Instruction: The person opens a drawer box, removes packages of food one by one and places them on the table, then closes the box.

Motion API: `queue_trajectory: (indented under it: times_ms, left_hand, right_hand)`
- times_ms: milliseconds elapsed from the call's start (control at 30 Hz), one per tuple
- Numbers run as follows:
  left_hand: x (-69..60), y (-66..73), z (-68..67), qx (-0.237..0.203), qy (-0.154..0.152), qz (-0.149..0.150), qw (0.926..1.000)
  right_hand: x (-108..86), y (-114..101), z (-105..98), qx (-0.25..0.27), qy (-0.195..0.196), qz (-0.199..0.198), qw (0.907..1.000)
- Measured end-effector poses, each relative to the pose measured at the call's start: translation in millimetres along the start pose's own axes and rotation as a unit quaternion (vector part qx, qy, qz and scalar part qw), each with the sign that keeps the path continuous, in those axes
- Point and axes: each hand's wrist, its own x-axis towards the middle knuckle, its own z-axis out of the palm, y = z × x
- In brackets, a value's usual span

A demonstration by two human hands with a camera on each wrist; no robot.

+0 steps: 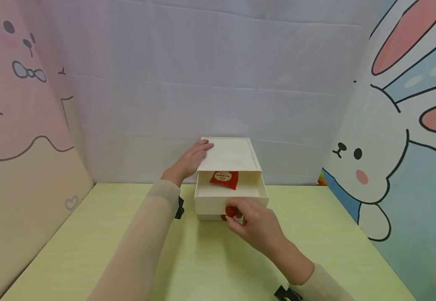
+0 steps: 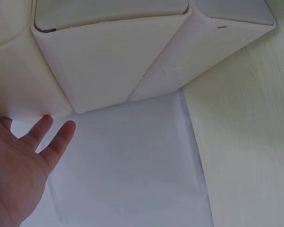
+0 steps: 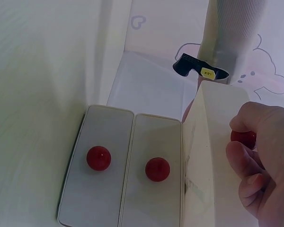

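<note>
A small white drawer cabinet (image 1: 227,154) stands on the table with its top drawer (image 1: 210,205) pulled out. Inside that drawer lies a red packet (image 1: 224,179) with a pale label. My right hand (image 1: 257,225) pinches the drawer's round red knob (image 1: 231,211) between thumb and fingers. My left hand (image 1: 192,159) rests against the cabinet's upper left edge, fingers extended over the top. In the left wrist view the left hand (image 2: 19,165) has spread fingers beside the white cabinet. Two lower drawers, with red knobs (image 3: 99,158), are closed in the right wrist view.
The pale green table (image 1: 127,234) extends on both sides and in front of the cabinet. Behind it hangs a white sheet (image 1: 203,83). Cartoon-printed panels flank the table, with a rabbit (image 1: 372,167) on the right. Dark straps are on both wrists.
</note>
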Motion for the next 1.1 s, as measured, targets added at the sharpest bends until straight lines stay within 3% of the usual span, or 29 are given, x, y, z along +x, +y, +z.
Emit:
queue_trajectory:
  times_ms: [1100]
  left_hand:
    - [-2.1,-0.3,0.3,0.000,0.000,0.012,0.9999]
  right_hand:
    - [-4.7,-6.5,-3.5,-0.003,0.004,-0.013,0.9999]
